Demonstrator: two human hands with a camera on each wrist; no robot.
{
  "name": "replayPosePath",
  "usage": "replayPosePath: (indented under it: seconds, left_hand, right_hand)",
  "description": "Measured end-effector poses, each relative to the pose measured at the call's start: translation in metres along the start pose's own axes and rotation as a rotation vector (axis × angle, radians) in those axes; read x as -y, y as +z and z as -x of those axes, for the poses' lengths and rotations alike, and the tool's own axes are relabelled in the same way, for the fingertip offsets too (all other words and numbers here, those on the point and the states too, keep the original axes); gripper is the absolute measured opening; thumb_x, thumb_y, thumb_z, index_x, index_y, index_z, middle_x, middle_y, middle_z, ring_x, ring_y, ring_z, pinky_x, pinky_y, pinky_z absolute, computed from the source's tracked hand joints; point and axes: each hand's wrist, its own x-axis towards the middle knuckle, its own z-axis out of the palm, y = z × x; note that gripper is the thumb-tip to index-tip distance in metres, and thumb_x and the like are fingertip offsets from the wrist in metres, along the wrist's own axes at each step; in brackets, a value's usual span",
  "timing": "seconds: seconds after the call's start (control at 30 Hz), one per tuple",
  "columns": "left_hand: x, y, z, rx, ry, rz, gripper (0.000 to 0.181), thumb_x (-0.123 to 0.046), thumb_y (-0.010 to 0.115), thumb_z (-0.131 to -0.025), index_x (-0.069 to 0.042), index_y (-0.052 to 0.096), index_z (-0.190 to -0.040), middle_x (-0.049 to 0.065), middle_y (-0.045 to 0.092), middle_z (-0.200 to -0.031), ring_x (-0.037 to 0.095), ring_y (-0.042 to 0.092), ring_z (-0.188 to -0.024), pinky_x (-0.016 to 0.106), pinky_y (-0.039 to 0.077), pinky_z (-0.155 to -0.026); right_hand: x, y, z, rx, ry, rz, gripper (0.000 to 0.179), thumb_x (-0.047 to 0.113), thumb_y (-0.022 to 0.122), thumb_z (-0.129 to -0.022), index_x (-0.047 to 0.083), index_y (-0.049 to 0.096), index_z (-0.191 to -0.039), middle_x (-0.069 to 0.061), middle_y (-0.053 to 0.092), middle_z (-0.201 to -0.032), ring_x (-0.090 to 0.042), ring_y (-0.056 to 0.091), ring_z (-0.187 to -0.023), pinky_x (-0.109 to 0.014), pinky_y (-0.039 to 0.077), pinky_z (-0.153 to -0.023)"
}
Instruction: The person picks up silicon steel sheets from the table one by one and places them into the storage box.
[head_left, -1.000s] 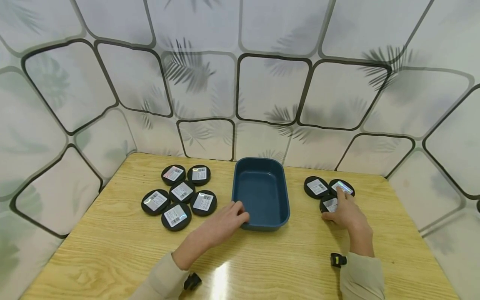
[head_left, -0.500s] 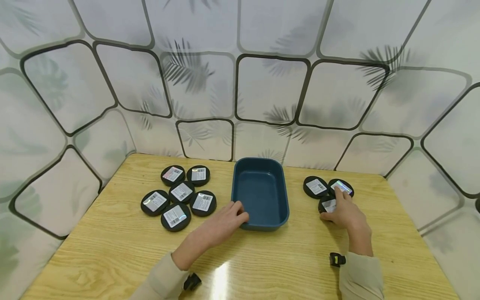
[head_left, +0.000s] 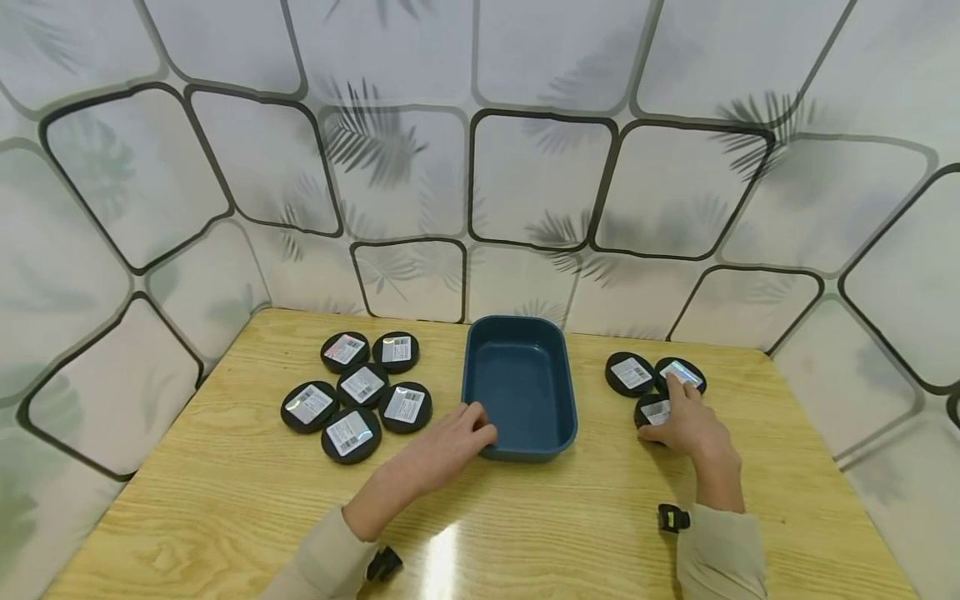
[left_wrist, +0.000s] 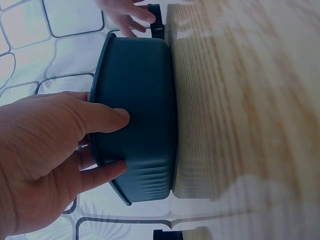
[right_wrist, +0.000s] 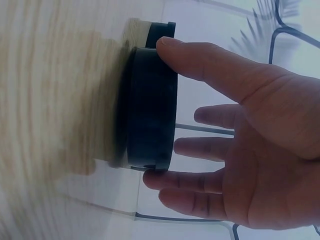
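Note:
My left hand (head_left: 452, 439) pinches the near rim of a dark blue rectangular tub (head_left: 528, 392). In the left wrist view the thumb lies along the tub's outer wall, other fingers reach behind the rim, and one finger touches the wall lower down. On the right, my right hand (head_left: 693, 423) holds a round black container (head_left: 654, 410) with a white barcode label, standing on the table. Its thumb and outer fingers span the container's side in the right wrist view. Two more labelled black containers (head_left: 630, 373) lie just beyond it, one partly behind my fingers.
Several similar round black containers (head_left: 362, 385) lie clustered on the left of the wooden table (head_left: 525, 533). A patterned fabric wall (head_left: 540, 179) rises behind and beside the table. No objects show inside the tub.
The black container under my right hand has shifted slightly left and toward me, away from the two behind it. My left hand has stayed on the tub's rim.

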Motion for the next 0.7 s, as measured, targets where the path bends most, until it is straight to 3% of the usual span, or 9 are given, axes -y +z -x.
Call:
replayPosePath:
  seconds: [0.7]
  left_hand:
    - [-0.0006,0.0006,-0.0006,-0.020,0.019,-0.021,0.019,0.003,0.063,-0.092,-0.013,0.058,-0.099,0.002,0.046,-0.097,0.015,0.043,-0.081,0.025,0.043,-0.070]
  right_hand:
    - [0.0025,-0.0049,0.0038,0.023,0.011,-0.006,0.110,0.037,0.078,-0.083,-0.006,0.008,-0.155,-0.043,0.025,-0.147,-0.069,0.029,-0.124,-0.072,0.035,-0.095]
